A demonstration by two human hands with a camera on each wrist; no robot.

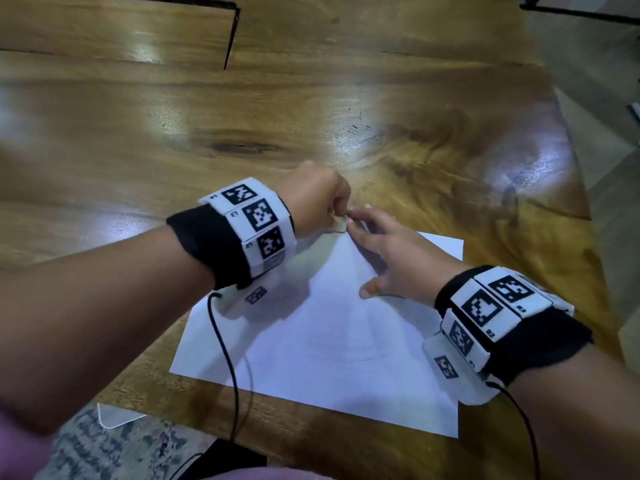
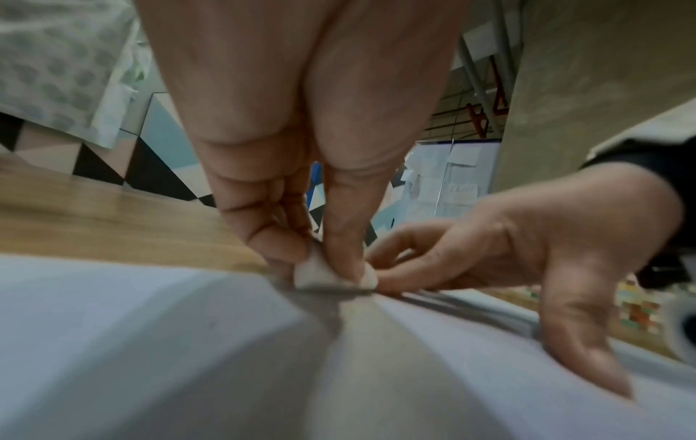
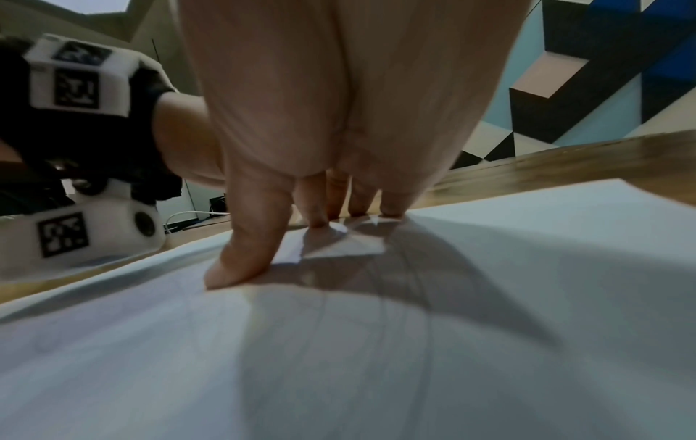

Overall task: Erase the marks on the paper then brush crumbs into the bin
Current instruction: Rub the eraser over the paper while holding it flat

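So the left hand (image 2: 301, 166) is pinching a small white eraser (image 2: 333, 275) down on the far corner of the paper (image 1: 329, 341). The right hand (image 1: 391, 254), fingers spread flat, pins the sheet just right of it. Unerased paper lies nearer, I'd guess.

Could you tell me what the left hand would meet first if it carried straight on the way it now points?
Probably the right hand's fingertips: they sit right beside the eraser that the left hand pinches on the paper.
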